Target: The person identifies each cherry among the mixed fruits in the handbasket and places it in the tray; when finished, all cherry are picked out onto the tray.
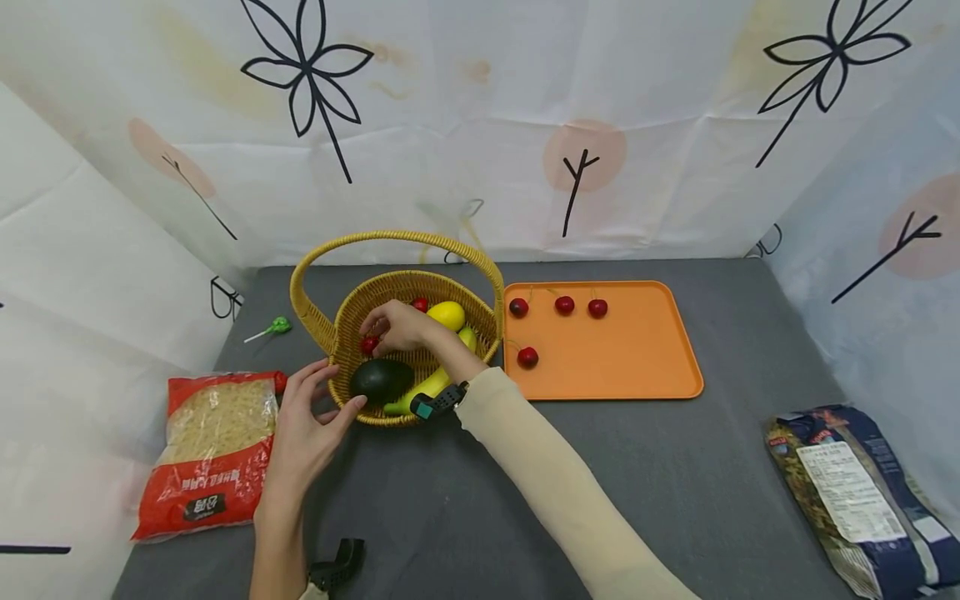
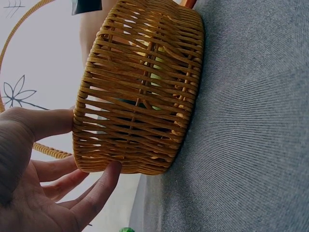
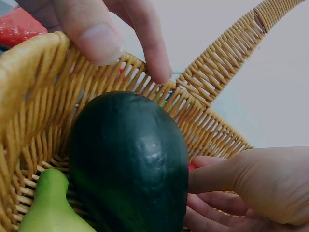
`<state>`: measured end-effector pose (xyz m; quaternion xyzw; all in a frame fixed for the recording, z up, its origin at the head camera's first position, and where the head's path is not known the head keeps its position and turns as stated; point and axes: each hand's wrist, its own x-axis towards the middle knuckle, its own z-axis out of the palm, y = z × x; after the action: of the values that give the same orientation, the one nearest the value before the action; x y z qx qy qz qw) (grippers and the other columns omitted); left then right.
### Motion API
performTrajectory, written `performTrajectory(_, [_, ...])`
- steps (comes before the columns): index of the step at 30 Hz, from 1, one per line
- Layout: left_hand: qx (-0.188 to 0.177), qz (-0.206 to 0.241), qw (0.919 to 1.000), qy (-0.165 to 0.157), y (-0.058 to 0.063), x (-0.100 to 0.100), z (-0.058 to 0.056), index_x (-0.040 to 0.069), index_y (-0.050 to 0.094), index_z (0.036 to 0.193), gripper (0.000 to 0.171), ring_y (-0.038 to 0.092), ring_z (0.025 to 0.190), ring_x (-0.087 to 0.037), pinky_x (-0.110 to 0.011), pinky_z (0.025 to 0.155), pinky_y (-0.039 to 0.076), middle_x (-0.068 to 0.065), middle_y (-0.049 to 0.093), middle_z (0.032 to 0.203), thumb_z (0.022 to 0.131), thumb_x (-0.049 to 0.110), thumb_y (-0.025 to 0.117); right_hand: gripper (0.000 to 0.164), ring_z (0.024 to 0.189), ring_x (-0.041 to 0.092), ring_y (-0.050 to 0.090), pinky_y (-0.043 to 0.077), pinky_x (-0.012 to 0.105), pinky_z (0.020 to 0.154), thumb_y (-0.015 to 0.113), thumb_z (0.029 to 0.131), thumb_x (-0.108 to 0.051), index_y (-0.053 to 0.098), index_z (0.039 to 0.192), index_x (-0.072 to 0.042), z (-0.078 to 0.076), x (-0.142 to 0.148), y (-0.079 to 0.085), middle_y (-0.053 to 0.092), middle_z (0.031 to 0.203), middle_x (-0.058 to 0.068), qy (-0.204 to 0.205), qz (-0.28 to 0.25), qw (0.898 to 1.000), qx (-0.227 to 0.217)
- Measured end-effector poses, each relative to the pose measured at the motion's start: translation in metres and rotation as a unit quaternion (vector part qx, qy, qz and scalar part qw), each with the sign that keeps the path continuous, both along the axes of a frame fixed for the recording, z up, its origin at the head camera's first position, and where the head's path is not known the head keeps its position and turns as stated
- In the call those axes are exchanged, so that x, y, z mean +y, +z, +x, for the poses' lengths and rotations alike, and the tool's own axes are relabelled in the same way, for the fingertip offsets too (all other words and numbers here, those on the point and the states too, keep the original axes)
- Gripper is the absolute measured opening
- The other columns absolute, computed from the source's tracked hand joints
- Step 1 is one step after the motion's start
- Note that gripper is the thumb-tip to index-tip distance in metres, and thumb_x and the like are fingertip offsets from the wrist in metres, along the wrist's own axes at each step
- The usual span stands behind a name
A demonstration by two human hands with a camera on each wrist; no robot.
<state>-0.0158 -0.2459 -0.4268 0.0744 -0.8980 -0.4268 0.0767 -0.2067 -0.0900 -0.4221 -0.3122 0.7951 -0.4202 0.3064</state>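
Observation:
A yellow wicker basket (image 1: 397, 277) with a tall handle stands left of centre. My left hand (image 1: 311, 425) holds its near left rim, thumb and fingers spread along the weave. Reaching inside, my right hand (image 1: 401, 327) pinches a red cherry (image 1: 369, 345) by the basket's left wall; in the right wrist view the dark green avocado (image 3: 130, 159) hides most of that cherry. Around the hand lie a yellow lemon (image 1: 447, 315), bananas (image 1: 431, 387) and another cherry (image 1: 420, 304).
An orange tray (image 1: 615, 358) with several cherries adjoins the basket's right side. A red bag of pasta (image 1: 210, 458) lies at the left, a green lollipop (image 1: 280, 325) behind it. A dark blue food bag (image 1: 855, 500) is at the far right. Patterned cloth surrounds the grey table.

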Motion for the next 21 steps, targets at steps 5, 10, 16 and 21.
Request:
performTrajectory(5, [0.005, -0.001, 1.0000, 0.001, 0.001, 0.001, 0.000, -0.002, 0.058, 0.149, 0.060, 0.061, 0.126, -0.043, -0.056, 0.093, 0.066, -0.021, 0.045, 0.161, 0.099, 0.021, 0.082, 0.038, 0.128, 0.030, 0.070, 0.061, 0.026, 0.090, 0.076, 0.098, 0.002, 0.072, 0.135, -0.004, -0.003, -0.002, -0.004, 0.074, 0.138, 0.020, -0.010, -0.007, 1.000, -0.018])
performTrajectory(10, [0.008, 0.001, 1.0000, 0.000, 0.001, 0.001, 0.000, -0.003, 0.058, 0.148, 0.060, 0.062, 0.125, -0.043, -0.056, 0.093, 0.066, -0.022, 0.045, 0.161, 0.098, 0.019, 0.083, 0.034, 0.117, 0.024, 0.070, 0.058, 0.023, 0.087, 0.081, 0.096, -0.003, 0.076, 0.129, -0.006, -0.002, -0.004, -0.008, 0.076, 0.129, 0.015, -0.021, 0.008, 1.000, 0.012])
performTrajectory(16, [0.008, 0.000, 1.0000, 0.000, 0.000, 0.001, -0.001, -0.003, 0.058, 0.148, 0.060, 0.063, 0.125, -0.042, -0.055, 0.092, 0.066, -0.021, 0.045, 0.160, 0.098, 0.020, 0.083, 0.030, 0.112, 0.020, 0.067, 0.058, 0.026, 0.095, 0.081, 0.097, -0.008, 0.078, 0.127, -0.007, 0.001, -0.005, -0.007, 0.077, 0.125, 0.011, -0.032, 0.020, 0.998, 0.042])
performTrajectory(21, [0.007, 0.000, 1.0000, -0.001, 0.000, 0.001, 0.000, -0.002, 0.058, 0.148, 0.061, 0.062, 0.125, -0.042, -0.054, 0.092, 0.067, -0.021, 0.045, 0.161, 0.098, 0.022, 0.083, 0.032, 0.116, 0.023, 0.068, 0.059, 0.028, 0.099, 0.079, 0.099, -0.009, 0.076, 0.130, -0.006, 0.005, 0.003, 0.002, 0.076, 0.128, 0.012, -0.031, -0.007, 0.998, 0.046])
